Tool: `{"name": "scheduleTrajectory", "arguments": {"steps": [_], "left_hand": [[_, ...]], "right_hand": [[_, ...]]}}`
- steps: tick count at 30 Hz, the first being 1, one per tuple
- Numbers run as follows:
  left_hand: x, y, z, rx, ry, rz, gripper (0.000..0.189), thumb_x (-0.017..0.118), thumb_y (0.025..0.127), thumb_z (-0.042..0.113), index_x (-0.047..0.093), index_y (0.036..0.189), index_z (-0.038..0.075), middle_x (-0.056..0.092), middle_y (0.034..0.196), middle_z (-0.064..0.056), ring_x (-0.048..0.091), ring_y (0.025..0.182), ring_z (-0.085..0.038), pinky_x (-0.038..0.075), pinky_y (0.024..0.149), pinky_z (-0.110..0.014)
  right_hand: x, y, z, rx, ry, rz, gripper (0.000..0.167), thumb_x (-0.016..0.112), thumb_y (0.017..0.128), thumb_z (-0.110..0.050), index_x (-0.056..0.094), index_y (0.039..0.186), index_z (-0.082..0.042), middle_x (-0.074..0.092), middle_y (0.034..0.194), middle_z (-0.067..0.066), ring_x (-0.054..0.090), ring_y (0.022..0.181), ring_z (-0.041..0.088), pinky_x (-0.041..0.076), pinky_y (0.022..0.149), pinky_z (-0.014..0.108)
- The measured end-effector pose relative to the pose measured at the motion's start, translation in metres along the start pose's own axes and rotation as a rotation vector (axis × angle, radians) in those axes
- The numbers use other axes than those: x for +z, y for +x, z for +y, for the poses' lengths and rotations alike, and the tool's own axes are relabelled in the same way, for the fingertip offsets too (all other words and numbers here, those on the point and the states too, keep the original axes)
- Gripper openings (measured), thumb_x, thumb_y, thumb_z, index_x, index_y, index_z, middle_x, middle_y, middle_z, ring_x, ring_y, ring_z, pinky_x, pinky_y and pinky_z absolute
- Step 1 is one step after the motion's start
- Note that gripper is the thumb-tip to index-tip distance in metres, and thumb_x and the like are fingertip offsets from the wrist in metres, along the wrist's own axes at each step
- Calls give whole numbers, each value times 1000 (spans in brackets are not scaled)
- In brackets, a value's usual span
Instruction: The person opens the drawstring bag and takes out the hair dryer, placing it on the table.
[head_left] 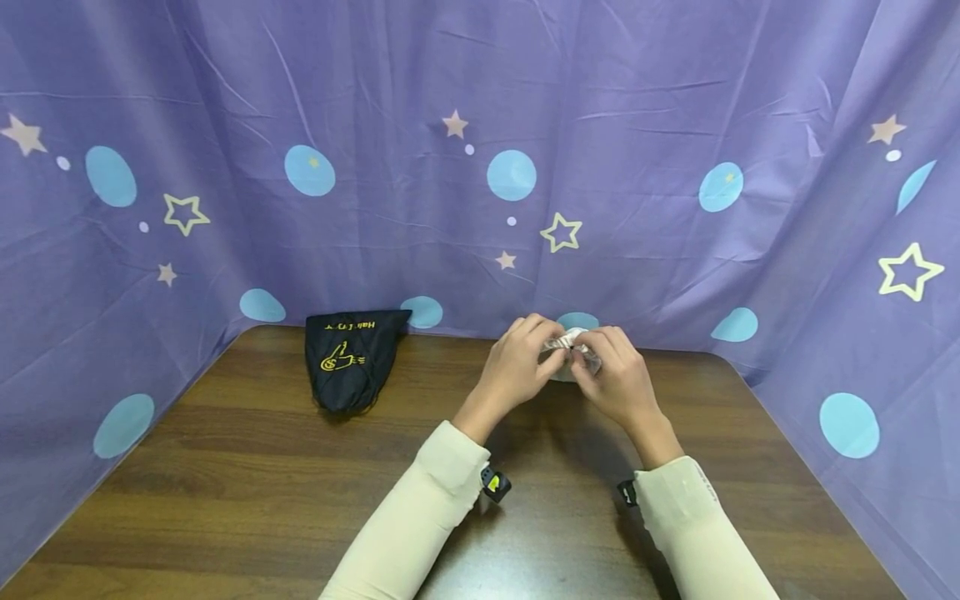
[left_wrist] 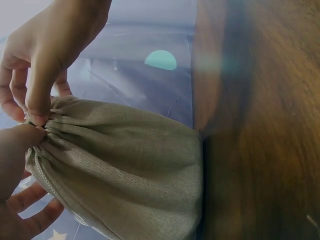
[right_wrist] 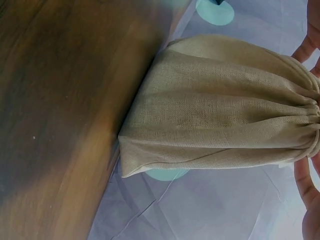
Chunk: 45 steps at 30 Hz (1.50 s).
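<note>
A beige cloth drawstring bag (left_wrist: 135, 160) stands on the wooden table, its neck gathered into tight folds. My left hand (head_left: 516, 360) pinches one side of the gathered mouth, thumb in front. From the other side my right hand (head_left: 621, 377) pinches the same mouth, so both thumb tips meet close together at the neck. In the right wrist view the body of the bag (right_wrist: 215, 110) hangs in soft pleats down to a flat base near the table surface. What the bag contains is hidden.
To the left, at the table's back edge, lies a black drawstring pouch (head_left: 348, 358) with yellow lettering and a hand-dryer-like drawing. Purple curtain (head_left: 420, 208) with stars and blue dots surrounds the wooden table (head_left: 247, 483) at the back and sides.
</note>
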<state>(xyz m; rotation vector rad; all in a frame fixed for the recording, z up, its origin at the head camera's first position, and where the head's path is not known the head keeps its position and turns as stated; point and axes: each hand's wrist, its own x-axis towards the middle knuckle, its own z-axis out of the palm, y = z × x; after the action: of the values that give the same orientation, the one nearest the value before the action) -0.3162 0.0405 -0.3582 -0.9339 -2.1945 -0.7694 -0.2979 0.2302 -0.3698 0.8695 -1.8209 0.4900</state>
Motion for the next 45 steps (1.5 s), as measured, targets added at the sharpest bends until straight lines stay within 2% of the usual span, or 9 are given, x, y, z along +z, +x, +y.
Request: {"name": "scheduleTrajectory", "arguments": {"steps": [5,11,19,28,34,40,45], "left_hand": [[0,-1,0,1,9,-4,20,72,94,20,70,113,16,67,108,1,62,99,-21,55,79,-38],[1,-2,2,21,38,4,21,68,94,18,71,115,16,67,107,1,62,95,-20,55,75,-37],[0,-1,3,14,49,29,21,70,91,18,71,112,16,67,106,1,62,93,-20,55,73,-36],[1,-1,3,-2,49,53,19,74,91,19,71,109,17,64,98,0,61,87,-21,55,69,-37],[2,0,3,5,54,85,18,72,87,17,64,103,14,63,92,1,59,82,-19,52,64,-36],[-1,1,3,-21,48,123,17,71,82,16,58,92,14,59,85,2,56,75,-18,49,61,-35],[-1,0,2,-32,48,105,17,74,85,18,58,91,15,57,83,3,55,74,-17,48,61,-34]], "right_hand": [[-2,-1,1,1,8,-17,20,72,81,2,66,100,3,66,93,14,61,80,32,51,69,44],[-3,0,1,3,4,-24,18,68,80,4,65,98,2,66,91,14,59,77,30,50,67,42],[-3,1,2,38,-19,-3,17,63,80,-1,63,97,3,61,84,13,56,74,31,47,67,44],[-6,1,1,61,0,-41,18,70,82,1,62,98,2,62,86,12,56,76,29,47,69,43],[-8,3,3,42,-1,-50,18,68,80,3,62,97,1,63,87,12,56,75,29,46,67,42],[-11,4,6,47,-5,-24,17,68,80,5,63,96,2,62,84,12,55,74,29,45,67,42],[-12,4,5,66,-6,-38,16,70,82,5,64,96,1,63,86,11,55,76,28,45,69,42]]}}
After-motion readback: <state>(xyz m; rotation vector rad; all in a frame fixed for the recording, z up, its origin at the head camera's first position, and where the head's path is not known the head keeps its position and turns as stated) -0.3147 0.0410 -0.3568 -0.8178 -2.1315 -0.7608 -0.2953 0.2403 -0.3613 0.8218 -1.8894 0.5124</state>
